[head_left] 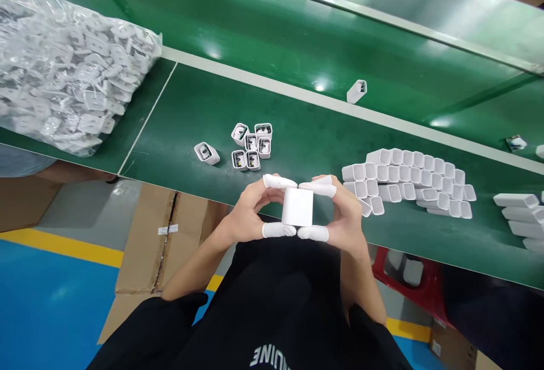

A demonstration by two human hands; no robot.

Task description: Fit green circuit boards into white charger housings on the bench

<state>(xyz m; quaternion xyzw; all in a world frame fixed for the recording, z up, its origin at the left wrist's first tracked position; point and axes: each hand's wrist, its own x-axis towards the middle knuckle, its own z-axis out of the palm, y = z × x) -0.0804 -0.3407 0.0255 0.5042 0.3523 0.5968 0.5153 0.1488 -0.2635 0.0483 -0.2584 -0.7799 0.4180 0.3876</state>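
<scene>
A white, block-shaped plastic housing (298, 207) is held up in front of my body, over the bench's near edge. My left hand (255, 205) pinches its left side between a thumb and a finger in white finger cots. On the other side, my right hand (343, 205) grips it the same way. Left of centre stand several white housings with circuit parts inside (251, 143), and one more filled housing (207, 153) lies tilted beside them. Right of my hands, many white housings (408, 174) lie in rows, their open ends facing me.
A clear bag of small white plastic parts (72, 64) covers the bench's left end. One housing (356, 92) leans near the back strip. A small circuit piece (515, 143) and stacked housings (516, 214) lie far right. Below are cardboard boxes (144, 239) and a red stool (425, 290).
</scene>
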